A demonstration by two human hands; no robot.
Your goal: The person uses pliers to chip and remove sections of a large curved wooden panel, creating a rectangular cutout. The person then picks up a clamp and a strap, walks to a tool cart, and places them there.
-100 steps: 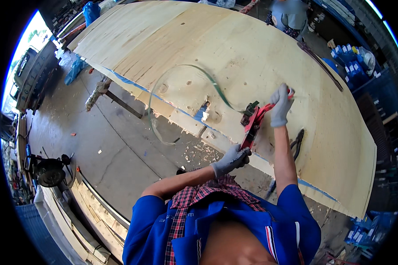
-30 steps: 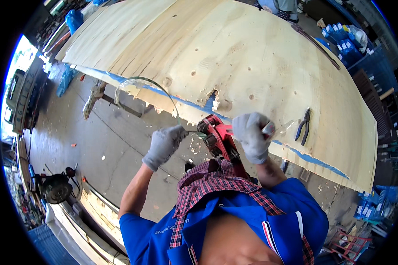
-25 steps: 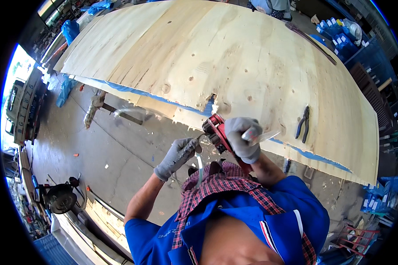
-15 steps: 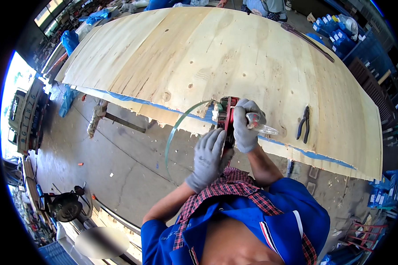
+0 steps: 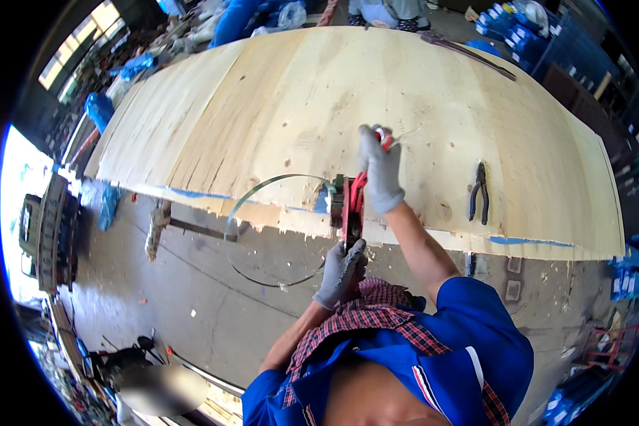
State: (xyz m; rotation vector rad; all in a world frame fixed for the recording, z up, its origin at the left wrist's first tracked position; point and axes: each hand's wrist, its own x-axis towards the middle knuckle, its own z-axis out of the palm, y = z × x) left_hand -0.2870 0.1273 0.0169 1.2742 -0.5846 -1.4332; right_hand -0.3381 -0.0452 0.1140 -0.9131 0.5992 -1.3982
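Observation:
A red strapping tool (image 5: 347, 209) stands at the near edge of a large plywood sheet (image 5: 263, 106). A green strap (image 5: 263, 186) loops out from it to the left and hangs below the edge. My left hand (image 5: 339, 273), in a grey glove, is closed round the tool's near end. Above the tool, my gloved right hand (image 5: 381, 170) grips its red lever handle, from which a bit of clear plastic sticks out. The palm hides most of the lever. Black-handled pliers (image 5: 480, 195) lie on the plywood to the right of my right hand.
A long dark metal tool (image 5: 468, 55) rests along the sheet's far right edge. The near edge is splintered, with blue film (image 5: 532, 241) beneath. Another person's legs (image 5: 387, 14) show beyond the far side. A machine (image 5: 121, 362) stands on the floor at lower left.
My right hand has swung forward and up with the lever, away from the tool's body. My left hand has moved nearer to me, down to the tool's near end. The view has shifted slightly.

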